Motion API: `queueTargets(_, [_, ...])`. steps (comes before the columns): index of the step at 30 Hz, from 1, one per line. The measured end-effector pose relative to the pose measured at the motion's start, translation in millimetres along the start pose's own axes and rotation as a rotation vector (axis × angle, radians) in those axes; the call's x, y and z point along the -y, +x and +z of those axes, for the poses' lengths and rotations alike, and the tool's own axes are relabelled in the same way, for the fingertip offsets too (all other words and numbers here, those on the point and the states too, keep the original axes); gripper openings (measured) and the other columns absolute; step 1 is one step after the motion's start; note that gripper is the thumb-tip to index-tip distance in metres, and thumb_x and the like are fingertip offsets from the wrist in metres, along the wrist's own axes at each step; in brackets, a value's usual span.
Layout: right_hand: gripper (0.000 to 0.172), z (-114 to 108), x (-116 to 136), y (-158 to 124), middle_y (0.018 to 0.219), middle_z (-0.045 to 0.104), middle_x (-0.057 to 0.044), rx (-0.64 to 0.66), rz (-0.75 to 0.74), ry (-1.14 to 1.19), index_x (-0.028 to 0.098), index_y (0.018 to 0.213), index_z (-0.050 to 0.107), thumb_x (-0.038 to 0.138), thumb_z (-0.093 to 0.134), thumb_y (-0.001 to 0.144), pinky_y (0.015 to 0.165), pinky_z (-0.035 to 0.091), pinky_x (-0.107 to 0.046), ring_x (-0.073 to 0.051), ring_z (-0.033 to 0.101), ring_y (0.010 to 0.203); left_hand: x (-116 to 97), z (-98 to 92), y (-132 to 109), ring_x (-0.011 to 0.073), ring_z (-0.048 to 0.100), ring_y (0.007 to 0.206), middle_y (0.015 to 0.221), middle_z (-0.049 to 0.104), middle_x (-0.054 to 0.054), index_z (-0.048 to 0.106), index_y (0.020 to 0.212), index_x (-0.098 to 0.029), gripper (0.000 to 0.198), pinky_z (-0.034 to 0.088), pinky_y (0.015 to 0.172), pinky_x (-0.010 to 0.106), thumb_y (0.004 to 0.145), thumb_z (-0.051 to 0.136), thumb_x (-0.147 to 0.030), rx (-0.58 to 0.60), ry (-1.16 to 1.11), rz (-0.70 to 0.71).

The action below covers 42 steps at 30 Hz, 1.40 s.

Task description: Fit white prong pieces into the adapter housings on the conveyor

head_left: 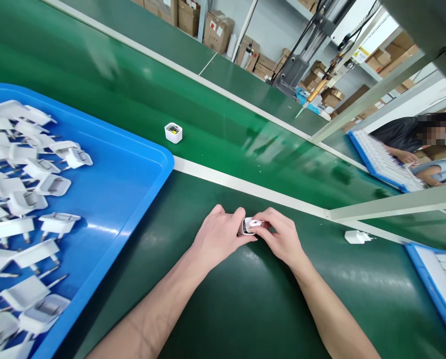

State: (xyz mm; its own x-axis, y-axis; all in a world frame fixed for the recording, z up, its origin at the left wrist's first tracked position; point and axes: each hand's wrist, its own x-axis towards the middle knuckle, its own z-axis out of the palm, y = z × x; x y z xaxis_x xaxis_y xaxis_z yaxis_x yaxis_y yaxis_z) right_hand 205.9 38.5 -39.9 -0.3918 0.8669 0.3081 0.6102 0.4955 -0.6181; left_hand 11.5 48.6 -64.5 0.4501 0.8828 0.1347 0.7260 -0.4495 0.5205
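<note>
My left hand is closed around a small white charger housing above the green workbench. The housing's open end, dark inside, faces my right hand. Between the thumb and fingers of my right hand is a white plug cover, held against that open end. Its prongs do not show clearly. To the left, a blue tray holds many loose white plug covers with metal pins. Another white housing stands upright on the green conveyor, with yellow and dark parts inside.
A white plug adapter lies on the bench at the right. Beyond it is a blue-edged tray with white pieces. A pale rail separates bench and conveyor. Metal posts slant across the right; a co-worker's hand is near another tray.
</note>
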Motion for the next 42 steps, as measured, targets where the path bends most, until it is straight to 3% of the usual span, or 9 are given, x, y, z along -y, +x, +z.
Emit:
queueTargets(6, [0.003, 0, 3, -3, 0.082, 0.064, -0.001, -0.048, -0.030, -0.009, 0.023, 0.098, 0.066, 0.025, 0.066, 0.097, 0.061, 0.045, -0.028, -0.014, 0.054, 0.066, 0, -0.3, 1, 0.0228, 0.058, 0.060, 0.066, 0.068, -0.003, 0.045, 0.085, -0.023, 0.044, 0.034, 0.068, 0.033, 0.084, 0.072, -0.058, 0.003, 0.017, 0.006])
queueTargets(22, [0.002, 3, 8, 1, 0.084, 0.063, -0.004, -0.011, -0.098, -0.083, 0.022, 0.099, 0.064, 0.022, 0.063, 0.098, 0.067, 0.046, -0.032, -0.019, 0.054, 0.074, 2, 8.4, 0, 0.0200, 0.056, 0.055, 0.063, 0.066, -0.003, 0.044, 0.082, -0.023, 0.037, 0.035, 0.072, 0.035, 0.094, 0.058, -0.054, -0.059, -0.050, 0.033])
queueTargets(32, [0.010, 11, 10, 0, 0.082, 0.064, -0.005, -0.063, -0.158, -0.174, 0.021, 0.098, 0.064, 0.029, 0.058, 0.101, 0.067, 0.046, -0.033, -0.020, 0.055, 0.075, 1, 2.1, -3, 0.0226, 0.061, 0.066, 0.071, 0.069, 0.000, 0.052, 0.088, -0.021, 0.037, 0.038, 0.074, 0.035, 0.091, 0.063, -0.056, -0.041, 0.000, 0.019])
queueTargets(36, [0.023, -15, -10, -18, 0.084, 0.066, -0.005, -0.048, -0.051, -0.279, 0.021, 0.097, 0.065, 0.039, 0.053, 0.103, 0.069, 0.048, -0.032, -0.020, 0.059, 0.076, 0, -3.3, -4, 0.0266, 0.065, 0.078, 0.078, 0.071, 0.001, 0.057, 0.112, -0.021, 0.050, 0.040, 0.074, 0.035, 0.084, 0.070, -0.060, 0.001, -0.013, -0.013])
queueTargets(39, [0.038, -54, -37, -62, 0.081, 0.067, -0.006, -0.124, 0.169, -0.439, 0.020, 0.096, 0.065, 0.054, 0.050, 0.101, 0.067, 0.051, -0.032, -0.020, 0.063, 0.071, -1, -4.1, -7, 0.0284, 0.065, 0.084, 0.073, 0.069, 0.001, 0.055, 0.126, -0.020, 0.051, 0.040, 0.071, 0.034, 0.090, 0.065, -0.055, 0.001, -0.012, -0.034])
queueTargets(42, [0.053, -99, -58, -111, 0.077, 0.068, -0.008, -0.230, 0.385, -0.656, 0.022, 0.092, 0.065, 0.072, 0.044, 0.094, 0.058, 0.051, -0.036, -0.025, 0.065, 0.064, -2, -3.2, -9, 0.0290, 0.065, 0.087, 0.071, 0.070, 0.002, 0.058, 0.123, -0.019, 0.042, 0.041, 0.072, 0.035, 0.094, 0.061, -0.050, -0.020, -0.012, -0.024])
